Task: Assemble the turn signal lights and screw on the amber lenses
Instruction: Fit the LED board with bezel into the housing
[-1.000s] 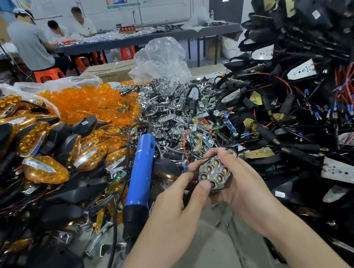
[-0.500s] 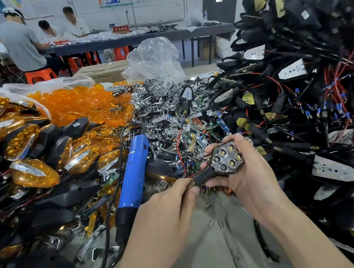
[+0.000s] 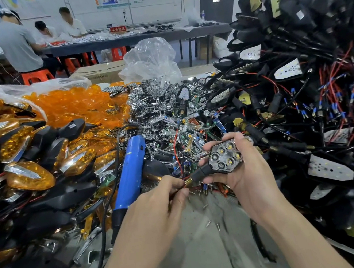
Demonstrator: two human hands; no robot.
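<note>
My right hand grips a black turn signal housing with its chrome reflector and several LED cells facing up, no lens on it. My left hand pinches the brass threaded end of the housing's stem, where red wires come out. Loose amber lenses are heaped at the back left. A blue electric screwdriver lies on the table just left of my hands. Small screws are scattered on the grey tabletop under my hands.
Finished signals with amber lenses pile up on the left. Chrome reflectors fill the middle. A tall tangle of black housings with wires rises on the right. A clear plastic bag and people at a far table stand behind.
My right hand has turned the housing from upright to lying sideways and shifted it rightward. My left hand left the reflector face and now pinches the stem's end.
</note>
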